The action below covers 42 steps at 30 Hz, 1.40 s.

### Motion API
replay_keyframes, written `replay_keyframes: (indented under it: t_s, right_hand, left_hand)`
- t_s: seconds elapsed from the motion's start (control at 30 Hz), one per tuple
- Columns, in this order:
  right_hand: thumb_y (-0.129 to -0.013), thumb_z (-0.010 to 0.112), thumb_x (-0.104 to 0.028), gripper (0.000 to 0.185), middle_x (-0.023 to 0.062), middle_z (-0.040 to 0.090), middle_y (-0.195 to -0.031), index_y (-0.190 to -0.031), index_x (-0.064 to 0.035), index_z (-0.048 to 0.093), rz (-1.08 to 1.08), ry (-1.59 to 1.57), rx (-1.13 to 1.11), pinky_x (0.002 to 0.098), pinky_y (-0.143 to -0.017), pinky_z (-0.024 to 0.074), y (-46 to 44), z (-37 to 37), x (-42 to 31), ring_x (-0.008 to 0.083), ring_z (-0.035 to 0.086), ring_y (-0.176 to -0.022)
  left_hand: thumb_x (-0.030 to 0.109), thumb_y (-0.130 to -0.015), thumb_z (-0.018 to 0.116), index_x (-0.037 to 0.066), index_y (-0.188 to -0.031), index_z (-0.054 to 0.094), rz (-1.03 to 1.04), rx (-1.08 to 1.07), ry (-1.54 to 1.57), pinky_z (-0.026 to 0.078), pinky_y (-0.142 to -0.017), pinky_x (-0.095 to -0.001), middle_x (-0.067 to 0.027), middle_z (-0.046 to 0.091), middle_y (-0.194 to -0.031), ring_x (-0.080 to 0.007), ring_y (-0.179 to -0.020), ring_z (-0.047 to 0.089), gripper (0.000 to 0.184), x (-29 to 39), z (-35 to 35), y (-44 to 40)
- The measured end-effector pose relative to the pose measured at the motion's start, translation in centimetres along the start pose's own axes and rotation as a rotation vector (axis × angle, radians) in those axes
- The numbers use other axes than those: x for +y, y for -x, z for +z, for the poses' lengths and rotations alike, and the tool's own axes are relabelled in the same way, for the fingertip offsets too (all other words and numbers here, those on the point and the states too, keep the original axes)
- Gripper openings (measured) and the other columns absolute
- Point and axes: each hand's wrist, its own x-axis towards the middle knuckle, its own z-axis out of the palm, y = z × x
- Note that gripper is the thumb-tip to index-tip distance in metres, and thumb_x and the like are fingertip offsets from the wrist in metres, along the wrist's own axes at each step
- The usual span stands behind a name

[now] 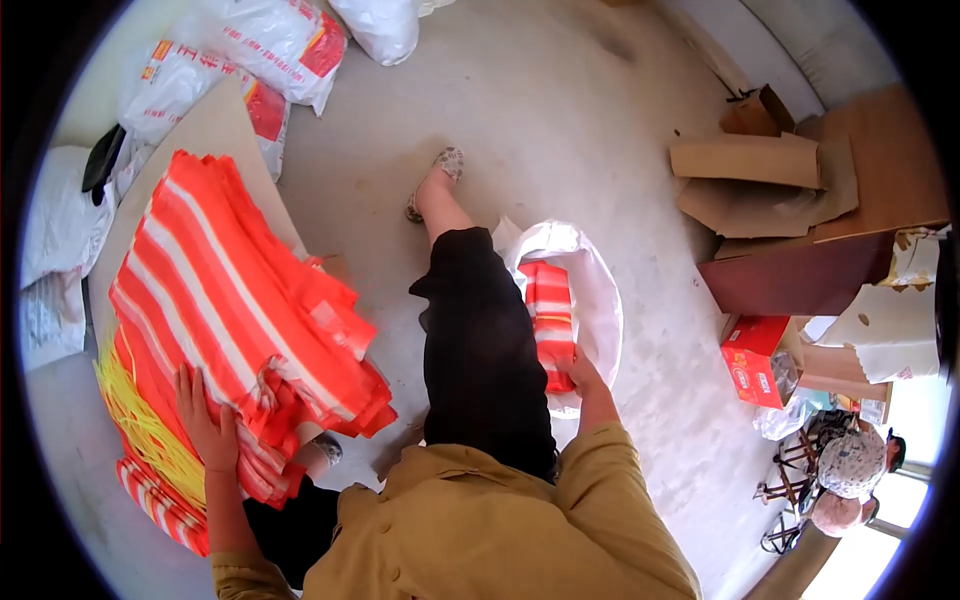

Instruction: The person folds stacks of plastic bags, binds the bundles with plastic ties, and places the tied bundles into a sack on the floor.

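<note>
My left hand (207,425) lies with spread fingers on a large stack of red-and-white striped bags (215,280), beside a bundle of yellow strips (150,430). On the right, my right hand (580,375) touches the lower end of a folded red-and-white striped bundle (548,315). That bundle is inside an open white sack (600,290) next to my leg. The fingers of this hand are partly hidden against the bundle, and a thin yellow band crosses its middle.
Full white plastic sacks (270,45) lie at the upper left. Cardboard boxes (745,160) and a red box (753,362) stand at the right. A person (850,465) sits at the lower right. My legs extend over the concrete floor (560,110).
</note>
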Motion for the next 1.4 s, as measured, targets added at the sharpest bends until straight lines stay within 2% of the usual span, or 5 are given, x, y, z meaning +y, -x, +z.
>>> replay_keyframes:
  t_s: [0.2,0.4,0.73,1.0,1.4]
  right_hand:
    - [-0.088,0.072,0.004,0.071,0.0118,0.061,-0.142,-0.153,-0.0039,0.044,-0.057,-0.087,-0.232,0.0419,-0.108,0.0532,-1.9,-0.8,-0.7,0.0260,0.062,-0.128]
    - [-0.086,0.078,-0.009,0.071,0.0164,0.062,-0.144,-0.151,-0.0039,0.050,0.057,0.616,-0.009,0.0382,-0.108,0.0507,-4.1,0.0,2.9,0.0283,0.062,-0.130]
    - [-0.096,0.066,-0.030,0.046,0.0219,0.072,-0.127,-0.133,-0.0042,0.068,0.130,0.619,0.276,0.0444,-0.102,0.0524,-7.8,4.1,10.5,0.0396,0.067,-0.123]
    - [-0.103,0.055,-0.037,0.041,0.0204,0.072,-0.128,-0.125,-0.0084,0.074,0.121,1.486,0.174,0.0418,-0.098,0.0554,-1.3,7.6,0.9,0.0342,0.068,-0.122]
    - [-0.105,0.052,-0.035,0.040,0.0195,0.073,-0.123,-0.125,-0.0067,0.071,-0.330,0.990,-0.338,0.0430,-0.094,0.0565,-8.6,8.7,6.3,0.0342,0.070,-0.116]
  left_hand:
    - [0.024,-0.099,0.055,0.005,-0.156,0.047,0.003,0.015,0.015,0.025,-0.127,-0.0502,-0.0154,0.037,-0.168,-0.0373,-0.158,0.029,0.061,0.9,0.0,-0.4]
    - [0.034,-0.103,0.052,0.006,-0.156,0.046,0.016,0.016,-0.029,0.026,-0.127,-0.0510,-0.0153,0.038,-0.168,-0.0374,-0.158,0.030,0.061,0.6,0.1,-0.4]
    - [0.049,-0.107,0.047,0.007,-0.157,0.046,0.039,0.027,-0.051,0.028,-0.126,-0.0518,-0.0154,0.038,-0.168,-0.0386,-0.157,0.032,0.064,0.0,0.5,-0.2]
    - [0.051,-0.108,0.044,0.008,-0.156,0.047,0.041,0.043,-0.062,0.029,-0.125,-0.0524,-0.0156,0.038,-0.168,-0.0387,-0.156,0.033,0.065,-0.3,0.7,-0.1]
    - [0.050,-0.108,0.045,0.008,-0.156,0.048,0.037,0.038,-0.054,0.029,-0.125,-0.0530,-0.0159,0.039,-0.167,-0.0392,-0.157,0.032,0.064,0.0,0.6,-0.2]
